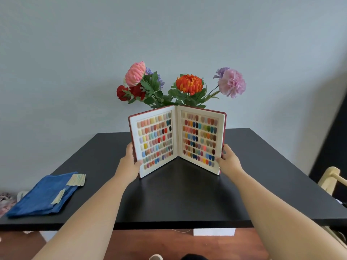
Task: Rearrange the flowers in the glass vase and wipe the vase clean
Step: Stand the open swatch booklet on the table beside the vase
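Hands first: your left hand and your right hand each grip one outer edge of the open red-covered book of coloured nail samples, which stands on the black table. Behind it are the artificial flowers; the glass vase itself is hidden by the book, so you cannot see how close they are. If you push the book backward, I think it may tip the vase, and the folded blue cloth lies well apart at the left.

no readable text, labels or numbers anywhere
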Demonstrator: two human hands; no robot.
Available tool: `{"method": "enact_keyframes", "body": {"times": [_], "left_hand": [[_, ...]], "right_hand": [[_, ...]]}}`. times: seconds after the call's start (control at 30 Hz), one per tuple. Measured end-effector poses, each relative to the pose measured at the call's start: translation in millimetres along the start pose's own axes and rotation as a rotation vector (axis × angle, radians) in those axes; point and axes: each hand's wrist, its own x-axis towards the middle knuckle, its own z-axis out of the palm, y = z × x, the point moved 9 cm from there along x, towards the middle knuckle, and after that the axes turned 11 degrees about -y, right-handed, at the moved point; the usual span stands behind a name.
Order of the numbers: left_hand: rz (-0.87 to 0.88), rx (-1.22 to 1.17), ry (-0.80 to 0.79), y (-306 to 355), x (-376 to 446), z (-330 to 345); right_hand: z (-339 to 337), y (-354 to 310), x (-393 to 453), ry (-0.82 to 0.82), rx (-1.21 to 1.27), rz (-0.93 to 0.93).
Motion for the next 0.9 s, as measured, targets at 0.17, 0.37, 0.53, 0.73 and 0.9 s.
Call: {"method": "enact_keyframes", "body": {"times": [0.17,0.37,0.53,0.73,0.9], "left_hand": [[-0.021,0.0,-0.022,-19,-9,-20],[-0.086,0.014,0.108,-52,-25,-67],[-0.118,0.007,0.179,-74,-21,-98],[-0.133,-0.006,0.229,-98,6,-121],[-0.141,0.011,0.224,-120,40,-130]], "right_hand": [[27,-10,2,-0.025,0.022,-0.029],[98,-41,8,-0.085,0.032,-0.096],[162,-78,17,-0.145,0.011,-0.16],[217,-102,44,-0.145,0.01,-0.132],[248,-108,78,-0.135,-0.031,-0.135]]}}
